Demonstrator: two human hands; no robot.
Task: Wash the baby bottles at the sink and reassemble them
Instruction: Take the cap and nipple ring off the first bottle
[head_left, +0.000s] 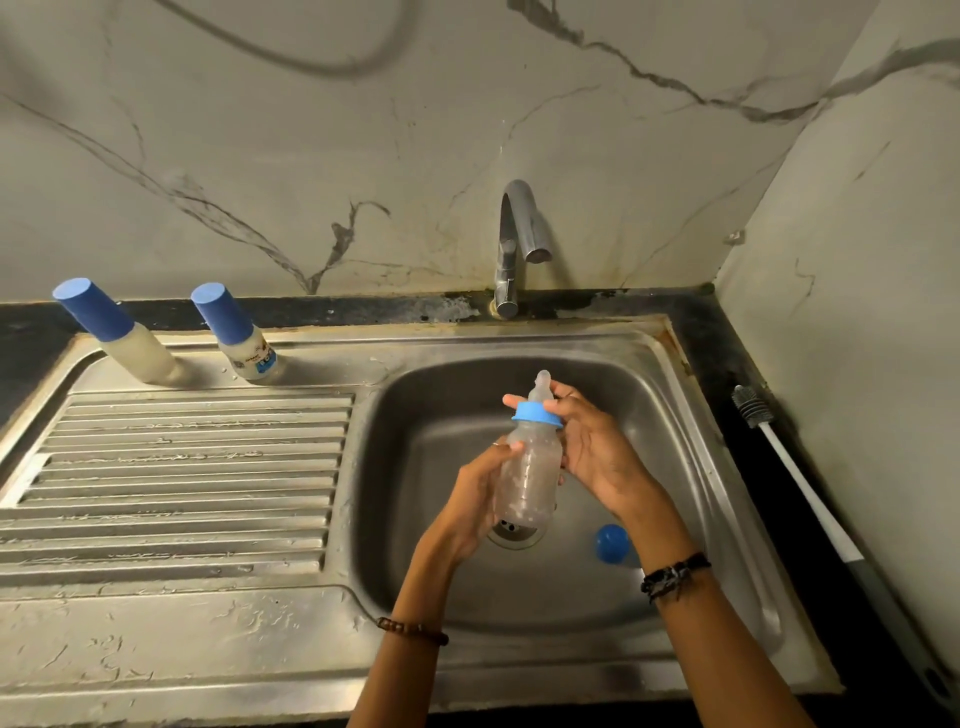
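Observation:
Over the steel sink basin (691, 467) I hold a clear baby bottle (527, 478), upright and slightly tilted. My left hand (475, 499) wraps its body from the left. My right hand (592, 441) grips the blue collar ring (537, 414) below the clear teat (541, 387). A blue cap (612, 543) lies on the basin floor beside the drain (511, 530). Two more bottles with blue caps stand on the back edge of the drainboard, one milky (117, 332) and one labelled (239, 335).
The chrome tap (514, 244) stands behind the basin with no water running. A ribbed drainboard (182, 478) lies to the left. A long white-handled bottle brush (800, 473) rests on the dark counter at the right, next to the marble side wall.

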